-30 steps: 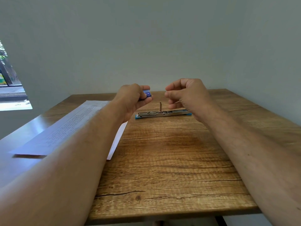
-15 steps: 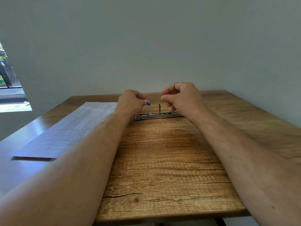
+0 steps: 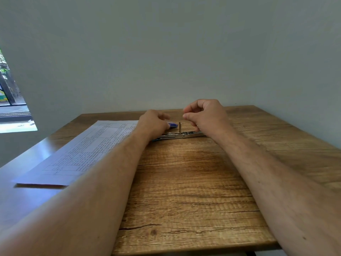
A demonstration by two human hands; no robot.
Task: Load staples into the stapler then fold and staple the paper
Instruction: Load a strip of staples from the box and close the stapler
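Both hands have dropped lower toward the stapler (image 3: 181,134), opened flat on the worktop (image 3: 193,182). Left hand (image 3: 154,124) grips a small blue item (image 3: 173,125); right hand (image 3: 206,115) curled, pinching something too small to tell. Paper (image 3: 83,152) lies left.

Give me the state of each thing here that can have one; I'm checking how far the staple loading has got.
stapler: opened out flat on the table, metal channel exposed.
paper: flat, unfolded, unstapled.
blue item: held by the left hand.
left hand: gripping the blue item.
right hand: fingers curled above the stapler; any staples in them too small to tell.
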